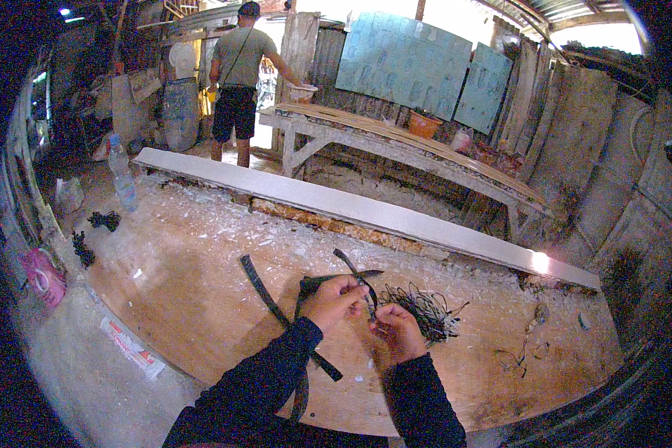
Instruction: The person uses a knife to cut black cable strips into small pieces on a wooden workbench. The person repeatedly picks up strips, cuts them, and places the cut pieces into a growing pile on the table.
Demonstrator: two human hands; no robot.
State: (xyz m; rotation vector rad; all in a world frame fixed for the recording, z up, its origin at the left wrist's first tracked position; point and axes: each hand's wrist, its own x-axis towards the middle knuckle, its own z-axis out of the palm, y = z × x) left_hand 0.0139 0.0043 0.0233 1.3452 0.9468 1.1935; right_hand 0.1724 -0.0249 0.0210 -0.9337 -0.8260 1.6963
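A pink bag [43, 275] is lying far left of the strip, at the tabletop's [201, 299] edge. Small dark clumps [103, 219] are sitting on the tabletop beyond it, and a clear bottle [122, 173] is standing upright behind those, well left of the strip.

The dark strip [265, 293] is running diagonally across the wooden tabletop, its far end lying flat left of the hands and its near end passing under the left forearm. The left hand [334, 300] is closing around the strip's upper part, fingers curled on it. Just right of it, the right hand [397, 331] is pinching a thin dark sliver [355, 273] that is rising up and leftward off the strip; the two hands are nearly touching above the tabletop.

A tangle of thin dark slivers [424, 310] is lying on the tabletop just right of the strip, beside the right hand. A long pale plank [366, 210] is stretching along the tabletop's far side, behind the strip. Farther back, a person [237, 78] is standing at a wooden bench [396, 142].
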